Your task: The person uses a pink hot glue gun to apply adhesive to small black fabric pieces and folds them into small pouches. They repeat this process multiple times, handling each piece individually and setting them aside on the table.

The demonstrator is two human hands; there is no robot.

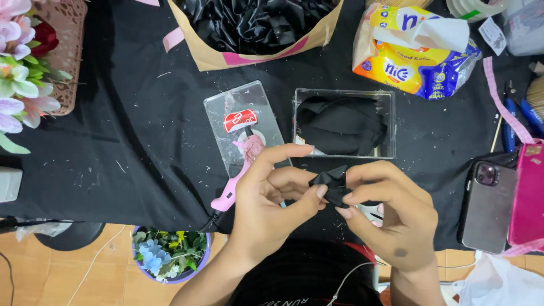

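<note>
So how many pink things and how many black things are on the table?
Pink: 3 – glue gun, ribbon strip, pink case
Black: 3 – bow held by left hand and right hand, fabric in clear box, shiny ribbon in paper bag
Total: 6

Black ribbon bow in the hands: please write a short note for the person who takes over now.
Left hand: pinches the bow at its left side, thumb and fingers closed on it.
Right hand: pinches the bow's right side.
Bow: held above the black cloth, near the table edge.
Clear box: behind the hands, black pieces inside.
Pink glue gun: lies on a clear plate, under the left hand.
Done: bow folded into shape.
Left: it is not yet attached to anything.
</note>
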